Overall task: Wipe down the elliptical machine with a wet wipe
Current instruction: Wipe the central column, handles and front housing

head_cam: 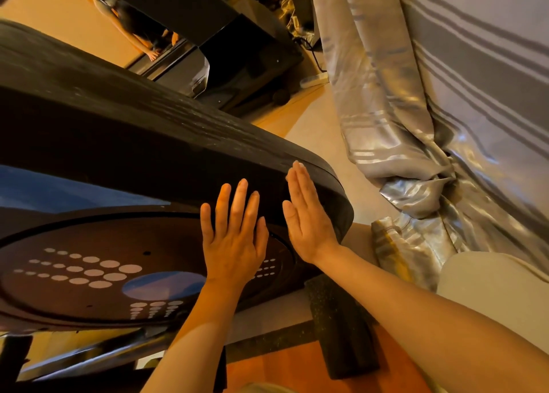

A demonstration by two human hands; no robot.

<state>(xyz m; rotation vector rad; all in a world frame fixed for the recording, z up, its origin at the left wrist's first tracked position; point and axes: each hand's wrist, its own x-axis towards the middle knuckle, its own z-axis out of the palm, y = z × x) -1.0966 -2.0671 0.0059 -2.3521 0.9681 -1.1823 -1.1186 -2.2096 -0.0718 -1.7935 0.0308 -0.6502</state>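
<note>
Head view: my left hand [234, 244] and right hand [309, 214] lie flat, fingers straight, against the elliptical machine's [133, 143] dark flywheel housing, gripping nothing. No wet wipe is visible. I judge wiping hasn't begun; fetching a wipe comes next.

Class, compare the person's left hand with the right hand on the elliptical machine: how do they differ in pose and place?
The left hand lies back up, fingers spread, partly over the round disc; the right hand stands on edge, fingers together, nearer the housing's rounded end. Both have straight fingers against the dark housing; no wipe shows in either.
</note>
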